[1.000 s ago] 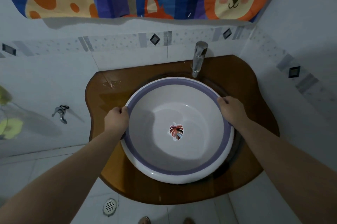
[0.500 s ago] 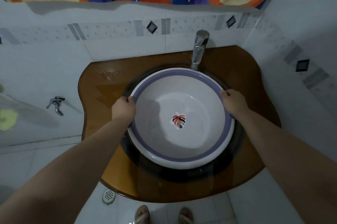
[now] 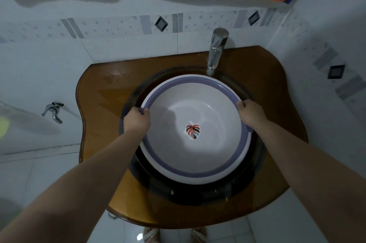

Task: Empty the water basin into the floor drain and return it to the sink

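Fingers of the left hand curled over the purple rim of the basin at its left edge, thumb inside, closed firmly on the lip. Fingers of the right hand likewise wrapped shut over the rim on the opposite side, knuckles up. Basin itself white inside with a leaf sticker at the bottom, sitting within the dark bowl of the sink, its far edge just under the tap. Whether resting fully or held a little above the sink: hard to judge from above. Seemingly no water left inside, though a shallow film would be difficult to spot in this dim light. Probably the last step, then: setting the basin down. Best done by lowering both sides evenly, keeping the rim level and centred in the dark ring, clear of the tap spout, and letting go only once the weight is taken by the sink. Around it, the brown countertop wet in patches, so a slow release to avoid sliding.
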Motion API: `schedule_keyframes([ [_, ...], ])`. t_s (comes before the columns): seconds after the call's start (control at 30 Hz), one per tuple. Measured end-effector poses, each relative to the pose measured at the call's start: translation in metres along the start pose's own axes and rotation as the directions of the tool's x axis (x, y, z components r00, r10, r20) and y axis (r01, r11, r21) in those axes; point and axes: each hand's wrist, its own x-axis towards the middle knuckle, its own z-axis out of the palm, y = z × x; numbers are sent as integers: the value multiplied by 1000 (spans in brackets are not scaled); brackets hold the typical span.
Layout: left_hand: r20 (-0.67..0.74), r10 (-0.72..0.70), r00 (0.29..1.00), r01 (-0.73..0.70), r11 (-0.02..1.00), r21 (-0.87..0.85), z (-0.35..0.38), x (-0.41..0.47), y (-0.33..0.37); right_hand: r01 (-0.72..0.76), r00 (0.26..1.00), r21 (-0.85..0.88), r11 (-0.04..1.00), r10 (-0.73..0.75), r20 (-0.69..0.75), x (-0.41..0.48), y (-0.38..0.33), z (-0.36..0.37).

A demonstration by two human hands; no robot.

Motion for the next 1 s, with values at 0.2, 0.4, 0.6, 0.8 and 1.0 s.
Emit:
schedule_keyframes([
  [0.2, -5, -4, 1000, 5, 1000, 30, 4, 4, -2, -26, 1000, -64, 998, 27, 12, 3, 1, 8],
  [0.4, -12, -17, 1000, 17, 998, 56, 9, 5, -3, -44, 999, -103, 994, 44, 1, 5, 2, 11],
  [0.6, 44, -43, 998, 38, 994, 101, 7, 6, -1, -25, 1000, -144, 989, 27, 9, 3, 2, 14],
  [0.8, 138, -47, 989, 33, 994, 103, 5, 3, 1, -9, 999, -197, 980, 16, 31, -5, 1, 12],
  [1.0, 100, 28, 995, -30, 999, 24, 2, -9, 3, 76, 996, -346, 935, -87, -16, -24, -4, 5],
])
